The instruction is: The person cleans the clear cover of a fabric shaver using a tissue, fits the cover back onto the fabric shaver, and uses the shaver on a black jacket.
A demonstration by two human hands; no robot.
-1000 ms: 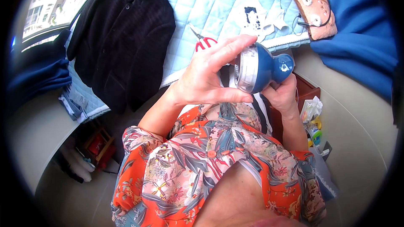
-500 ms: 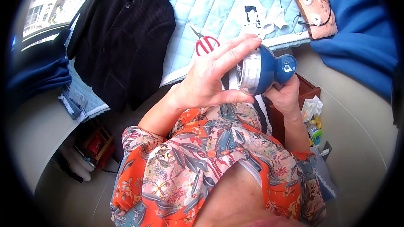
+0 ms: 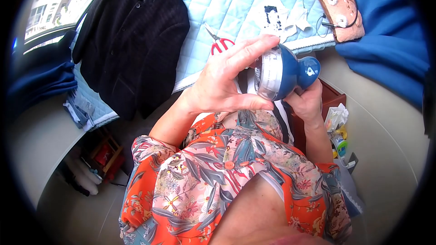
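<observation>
A blue fabric shaver [image 3: 289,71] with a clear, round head cover [image 3: 270,75] is held in front of my chest, lying sideways. My left hand [image 3: 222,77] is curved around the clear end, thumb below and fingers above. My right hand [image 3: 309,102] grips the blue body from beneath; some of its fingers are hidden behind the shaver. Beyond the hands, a dark coat [image 3: 131,41] is spread on the light blue quilted cover [image 3: 222,0]. Red-handled scissors [image 3: 219,43] lie near my left fingers. White tissue [image 3: 279,22] bears a clump of black lint [image 3: 271,13].
At the right rear rests a pinkish cushion [image 3: 338,11] with a black cable on it. Blue cloth [image 3: 386,27] hangs beside it. A window [image 3: 59,0] is at the far left. Bags and small items [image 3: 338,131] stand low on the right.
My left hand has shifted slightly on the clear end, and the shaver has turned a little. The coat, scissors and tissue are unmoved.
</observation>
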